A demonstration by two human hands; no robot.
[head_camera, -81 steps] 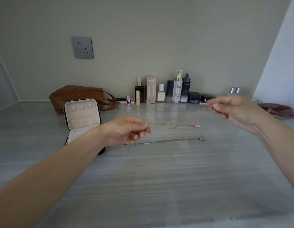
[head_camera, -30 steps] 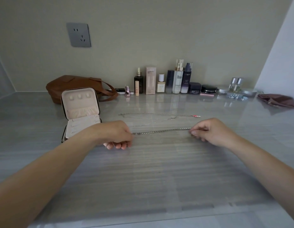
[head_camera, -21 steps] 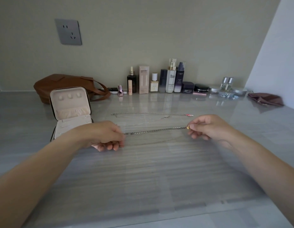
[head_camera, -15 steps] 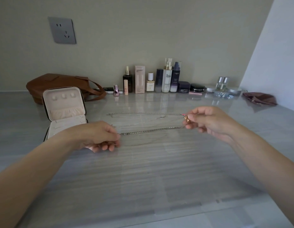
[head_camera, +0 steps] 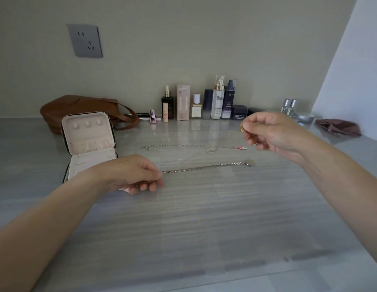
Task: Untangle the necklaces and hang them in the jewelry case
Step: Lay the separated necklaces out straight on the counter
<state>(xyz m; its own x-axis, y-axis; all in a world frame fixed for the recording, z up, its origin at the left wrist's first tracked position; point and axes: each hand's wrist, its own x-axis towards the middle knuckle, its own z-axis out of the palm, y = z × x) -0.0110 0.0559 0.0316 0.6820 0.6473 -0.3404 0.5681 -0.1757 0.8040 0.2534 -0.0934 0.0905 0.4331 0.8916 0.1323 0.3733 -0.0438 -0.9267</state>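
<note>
change: small gold charm [head_camera: 242,129] is now lifted off the grey desk [head_camera: 204,228], pinched by right hand [head_camera: 269,131] | left hand [head_camera: 130,175] stays curled, hold cannot be told | thick silver chain [head_camera: 204,167] is left mid-desk, judged freed

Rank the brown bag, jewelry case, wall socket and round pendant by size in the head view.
Largest, too alike to split: brown bag and jewelry case, which hides part of the bag.
Then wall socket.
Smallest: round pendant.
</note>
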